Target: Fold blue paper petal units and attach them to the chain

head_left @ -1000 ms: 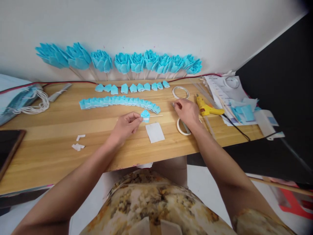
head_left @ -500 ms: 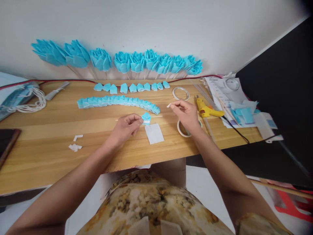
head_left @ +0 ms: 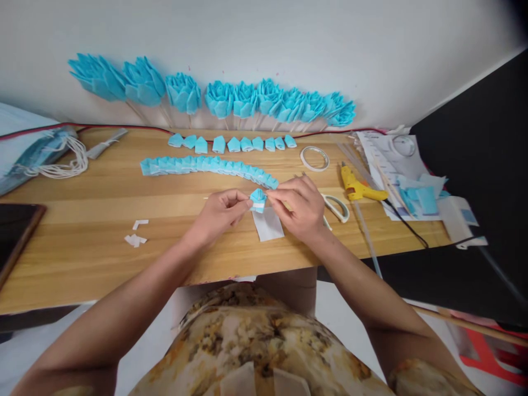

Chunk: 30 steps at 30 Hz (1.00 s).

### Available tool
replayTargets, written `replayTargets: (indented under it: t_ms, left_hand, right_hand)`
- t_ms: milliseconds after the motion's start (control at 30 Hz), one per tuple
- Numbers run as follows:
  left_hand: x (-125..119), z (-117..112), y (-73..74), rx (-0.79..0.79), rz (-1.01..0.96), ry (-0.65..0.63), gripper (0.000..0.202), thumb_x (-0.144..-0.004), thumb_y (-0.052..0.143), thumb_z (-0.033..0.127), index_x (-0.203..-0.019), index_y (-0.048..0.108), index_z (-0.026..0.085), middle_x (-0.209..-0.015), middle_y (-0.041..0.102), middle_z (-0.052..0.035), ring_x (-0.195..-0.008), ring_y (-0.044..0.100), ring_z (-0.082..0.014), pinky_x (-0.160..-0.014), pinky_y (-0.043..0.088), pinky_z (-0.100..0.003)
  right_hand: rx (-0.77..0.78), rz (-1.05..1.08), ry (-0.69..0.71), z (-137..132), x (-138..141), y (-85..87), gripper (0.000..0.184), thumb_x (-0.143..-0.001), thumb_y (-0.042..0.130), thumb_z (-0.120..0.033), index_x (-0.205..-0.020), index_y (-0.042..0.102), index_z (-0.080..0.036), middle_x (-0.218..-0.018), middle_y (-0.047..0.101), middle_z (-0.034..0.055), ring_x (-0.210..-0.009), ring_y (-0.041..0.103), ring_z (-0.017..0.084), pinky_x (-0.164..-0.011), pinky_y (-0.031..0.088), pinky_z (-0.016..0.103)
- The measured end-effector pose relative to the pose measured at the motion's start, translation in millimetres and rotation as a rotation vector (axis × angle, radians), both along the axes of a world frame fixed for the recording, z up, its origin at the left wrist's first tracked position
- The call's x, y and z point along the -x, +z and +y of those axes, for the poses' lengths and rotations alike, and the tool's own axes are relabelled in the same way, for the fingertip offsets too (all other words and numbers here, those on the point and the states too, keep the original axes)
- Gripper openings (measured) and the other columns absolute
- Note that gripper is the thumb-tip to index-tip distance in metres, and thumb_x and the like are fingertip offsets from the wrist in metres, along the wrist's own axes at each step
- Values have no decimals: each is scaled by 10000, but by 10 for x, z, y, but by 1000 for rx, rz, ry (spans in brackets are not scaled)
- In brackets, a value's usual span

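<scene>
My left hand (head_left: 220, 217) pinches the left edge of a small blue folded petal (head_left: 258, 198), with a white strip across its lower part. At the petal's right edge, the fingertips of my right hand (head_left: 300, 208) are closed against it; whether a small white piece is between them is hidden. Under the petal lies a white square sheet (head_left: 269, 226) on the table. A row of overlapping blue folded pieces (head_left: 206, 165) curves just behind my hands. A thin stick shows partly, left of my left hand.
Blue flowers on sticks (head_left: 183, 93) lean along the wall. Single folded pieces (head_left: 234, 144) line the back of the table (head_left: 94, 203). To the right are tape rolls (head_left: 337, 209), a yellow glue gun (head_left: 358, 187) and papers. White scraps (head_left: 135, 240) lie at left.
My right hand has moved left from beside the tape roll, bringing its fingertips to the petal. The small white piece it held no longer shows. My left hand still holds the petal.
</scene>
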<state>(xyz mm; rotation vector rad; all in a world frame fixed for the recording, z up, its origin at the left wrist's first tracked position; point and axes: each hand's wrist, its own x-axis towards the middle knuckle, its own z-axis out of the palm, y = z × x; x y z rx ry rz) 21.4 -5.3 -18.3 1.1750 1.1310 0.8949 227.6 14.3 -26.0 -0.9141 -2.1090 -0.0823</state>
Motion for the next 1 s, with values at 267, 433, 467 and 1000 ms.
replayTargets:
  t_ms: [267,433,467,1000]
  left_hand:
    - [5,1,-18,-1,-41,-9,234,-771,691,401,-719,619,185,-480,432,61,-460,333,-77,-479,256,-225]
    - [10,-1,-10,20,-49,-10,237,-761,706,408,-726,636,184,-508,451,56,-483,351,-81,-495,268,-227]
    - [10,1,-10,18,-51,-8,239,-756,712,407,-724,638,182,-526,468,51,-497,366,-83,-505,282,-227]
    - [7,16,-26,-37,-177,51,212,-689,804,363,-680,705,176,-639,595,27,-630,470,-99,-651,377,-247]
  right_hand:
    - [-36,-15,38,12,-17,-38,157,-937,608,-194,-977,718,-299,-869,719,28,-780,610,199,-716,460,385]
    - [-2,-62,42,6,-29,-59,159,-949,593,-199,-967,717,-297,-875,724,27,-793,621,192,-720,464,383]
    - [-16,-64,52,3,-32,-58,159,-948,595,-193,-971,715,-295,-877,725,26,-795,623,190,-716,466,378]
    - [-62,-98,161,16,9,60,130,-964,582,-164,-970,696,-227,-891,740,36,-811,613,177,-705,475,336]
